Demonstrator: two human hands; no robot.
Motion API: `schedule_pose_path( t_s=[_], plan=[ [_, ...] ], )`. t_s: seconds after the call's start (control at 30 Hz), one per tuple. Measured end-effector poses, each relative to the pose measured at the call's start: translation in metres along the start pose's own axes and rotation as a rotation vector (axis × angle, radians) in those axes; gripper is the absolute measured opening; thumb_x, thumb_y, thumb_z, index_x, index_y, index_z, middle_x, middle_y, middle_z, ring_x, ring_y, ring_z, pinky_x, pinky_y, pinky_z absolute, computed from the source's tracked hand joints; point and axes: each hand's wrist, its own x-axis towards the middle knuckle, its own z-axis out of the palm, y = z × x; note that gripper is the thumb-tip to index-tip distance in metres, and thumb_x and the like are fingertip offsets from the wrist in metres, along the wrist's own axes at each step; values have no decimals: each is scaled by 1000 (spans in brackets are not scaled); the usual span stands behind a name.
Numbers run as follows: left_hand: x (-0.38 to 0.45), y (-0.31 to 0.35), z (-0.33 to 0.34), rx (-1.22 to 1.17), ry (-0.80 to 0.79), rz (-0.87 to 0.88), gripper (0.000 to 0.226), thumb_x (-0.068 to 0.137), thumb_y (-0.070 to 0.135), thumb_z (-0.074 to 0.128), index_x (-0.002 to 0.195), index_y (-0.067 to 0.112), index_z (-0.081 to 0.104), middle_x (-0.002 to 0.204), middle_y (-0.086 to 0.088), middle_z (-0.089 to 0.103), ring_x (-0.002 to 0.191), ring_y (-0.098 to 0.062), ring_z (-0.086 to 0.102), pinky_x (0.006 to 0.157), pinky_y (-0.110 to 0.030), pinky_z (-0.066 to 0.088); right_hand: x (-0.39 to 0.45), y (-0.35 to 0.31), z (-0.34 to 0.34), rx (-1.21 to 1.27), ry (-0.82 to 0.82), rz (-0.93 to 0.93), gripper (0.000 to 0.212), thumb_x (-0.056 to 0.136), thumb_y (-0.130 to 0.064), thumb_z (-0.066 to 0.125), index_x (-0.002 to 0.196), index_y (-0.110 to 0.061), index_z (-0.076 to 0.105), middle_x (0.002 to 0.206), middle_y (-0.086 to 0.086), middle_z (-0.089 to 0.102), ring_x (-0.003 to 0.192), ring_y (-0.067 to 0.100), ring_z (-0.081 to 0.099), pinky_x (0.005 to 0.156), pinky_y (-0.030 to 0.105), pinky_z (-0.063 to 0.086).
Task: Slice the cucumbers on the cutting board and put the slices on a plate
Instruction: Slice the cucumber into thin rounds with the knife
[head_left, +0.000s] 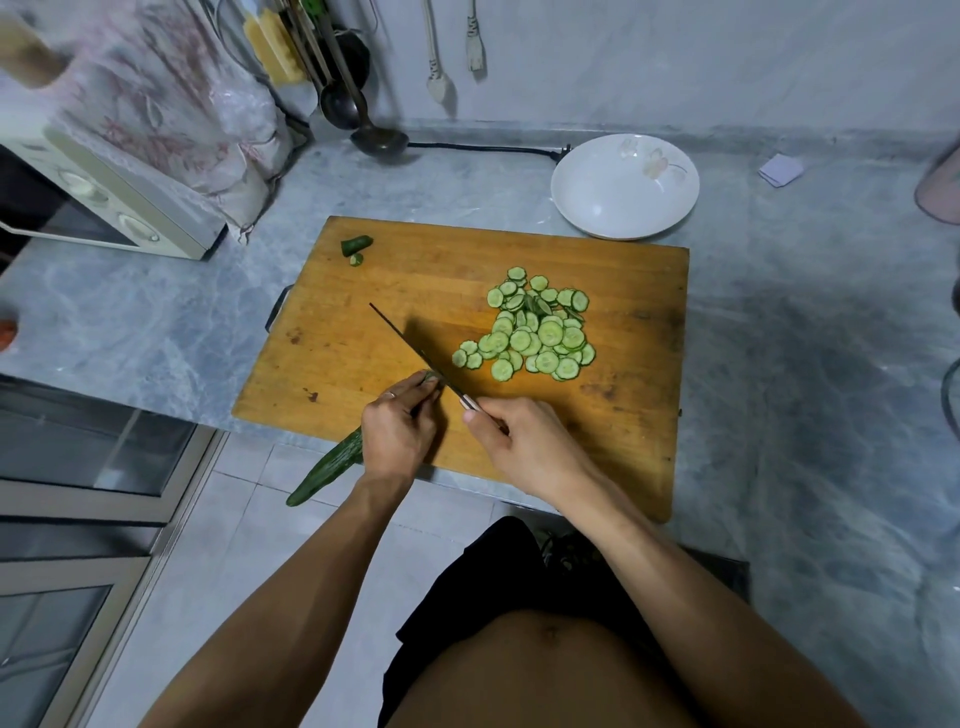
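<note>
Now, left hand (397, 434): fingers curled, pressing the long dark-green cucumber (326, 467) on the rectangular wooden cutting board (623, 441).
Right hand (519, 441): gripping the thin-bladed knife (415, 351).
Pale-green round slices (535, 332): heaped beside the blade.
White round plate (623, 187): behind the board.

We see the left hand (397, 434) holding a cucumber (327, 467) on the cutting board (623, 415), its tail overhanging the board's near edge. The right hand (524, 441) grips a knife (410, 348) at the cucumber's cut end. Slices (535, 327) lie heaped mid-board; the plate (623, 187) sits just beyond the board.
</note>
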Motion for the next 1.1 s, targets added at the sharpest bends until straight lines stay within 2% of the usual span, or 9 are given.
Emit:
schedule_pose_path(
  t_s=[0.07,0.23,0.4,0.5,0.57,0.67,0.73,0.9,1.1],
  plan=[
    [0,-1,2,9,-5,-7,25,79,-2,69,101,7,76,109,-11,72,98,-21,70,89,-21,50,-1,3,-5,-14,16,8,38,102,-39,50,67,-24,47,55,-3,39,51,14,35,48,31,29],
    [2,-5,0,20,-36,-14,23,82,3,69,104,8,76,113,-9,71,100,-21,69,89,-18,47,-4,10,-20,33,85,34,31,103,-37,50,74,-28,57,54,-8,44,42,7,39,41,18,24],
    [1,-1,-1,126,-43,8,24,85,16,61,103,14,77,116,-5,70,96,-26,69,75,-32,57,-11,7,-23,51,51,-2,35,102,-39,50,76,-19,60,55,-8,37,47,7,31,45,27,25],
    [-2,-2,-1,71,-32,10,27,85,17,58,104,11,76,115,-6,71,93,-25,70,78,-31,57,-18,2,-18,60,13,-40,37,102,-39,50,78,-13,57,58,-5,37,51,10,33,46,31,26],
    [-2,-5,-3,51,-40,12,27,84,17,59,103,9,77,114,-7,71,93,-23,70,82,-28,55,-21,-1,-15,32,-8,-68,36,102,-39,50,73,-17,52,58,-5,36,53,10,32,48,32,25],
    [-1,-6,-4,45,-42,7,26,82,17,58,97,8,78,110,-7,72,88,-23,71,78,-24,53,-23,-6,-13,10,-32,-84,38,102,-37,50,69,-19,46,58,-4,35,55,12,33,50,33,25],
    [-1,-5,-3,42,-43,0,26,81,17,58,95,8,78,109,-6,73,86,-23,72,76,-26,55,-23,-8,-13,3,-37,-72,38,102,-38,49,70,-18,47,58,-4,35,56,13,33,50,33,25],
    [-2,-7,-4,40,-56,-6,27,80,13,57,97,10,78,112,-6,72,88,-22,71,78,-25,54,-21,-10,-12,3,-34,-59,41,102,-40,49,63,-26,43,58,-5,34,54,12,31,49,33,25],
    [-1,-2,-4,33,-59,-25,30,80,15,55,98,9,78,114,-6,71,90,-24,71,77,-29,57,-10,-8,-2,11,-36,-39,44,102,-39,49,62,-25,39,58,-5,32,54,13,29,49,33,24]
  ],
)
